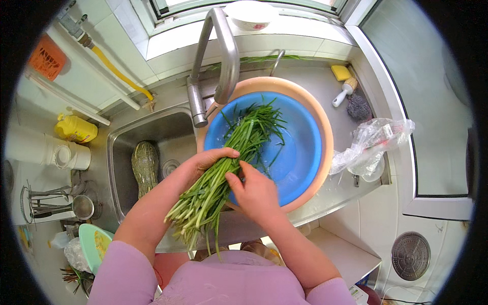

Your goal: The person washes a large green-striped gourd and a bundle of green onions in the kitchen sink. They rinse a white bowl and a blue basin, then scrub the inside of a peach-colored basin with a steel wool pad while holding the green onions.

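Observation:
A thick bundle of long green leafy stalks, resembling Chinese chives (213, 183), lies slantwise across the near left rim of a blue plastic basin (301, 152). Its leaf tips reach over the inside of the basin, and the pale cut ends point towards my body. My left hand (213, 158) is wrapped round the bundle from the left, thumb on top, its other fingers hidden beneath. On the right side, my right hand (255, 190) pinches stalks near the bundle's middle between thumb and fingers. The blue basin sits inside a larger peach-coloured basin (326, 152).
A steel faucet (225, 57) arches behind the bundle. Left, a green squash (145, 167) lies in the steel sink (114, 167). A yellow sponge (340, 72), a white-handled brush (345, 93), a dark scouring ball (358, 107) and a clear plastic bag (370, 145) lie right of the basins.

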A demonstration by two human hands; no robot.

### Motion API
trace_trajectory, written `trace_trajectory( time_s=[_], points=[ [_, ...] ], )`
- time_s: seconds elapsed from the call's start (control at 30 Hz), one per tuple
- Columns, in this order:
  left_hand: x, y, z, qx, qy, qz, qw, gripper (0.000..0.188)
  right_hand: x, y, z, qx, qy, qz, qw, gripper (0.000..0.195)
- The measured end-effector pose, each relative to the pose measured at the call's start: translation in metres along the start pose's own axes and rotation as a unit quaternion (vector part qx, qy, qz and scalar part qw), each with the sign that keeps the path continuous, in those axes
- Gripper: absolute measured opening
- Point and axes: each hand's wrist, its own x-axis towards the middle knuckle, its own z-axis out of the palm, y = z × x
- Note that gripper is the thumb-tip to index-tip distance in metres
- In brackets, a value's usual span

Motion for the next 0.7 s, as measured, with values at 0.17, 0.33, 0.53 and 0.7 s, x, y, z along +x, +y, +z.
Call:
trace_trajectory(
  time_s=[0.17,0.33,0.53,0.7],
  points=[
    [-0.013,-0.011,-0.011,-0.113,-0.025,0.041,0.992,0.032,-0.008,-0.016,0.015,-0.074,0.054,-0.086,0.992,0.045],
    [-0.037,-0.021,-0.020,-0.106,-0.021,0.027,0.994,0.036,-0.017,-0.033,0.012,-0.106,0.017,-0.119,0.987,0.049],
    [-0.065,-0.056,-0.046,-0.164,-0.051,0.142,0.975,0.044,-0.030,-0.055,0.007,-0.025,0.009,-0.195,0.981,0.054],
    [-0.107,-0.059,-0.037,-0.115,-0.135,0.214,0.961,0.056,-0.034,-0.066,0.005,0.114,-0.035,-0.233,0.965,0.042]
  ],
)
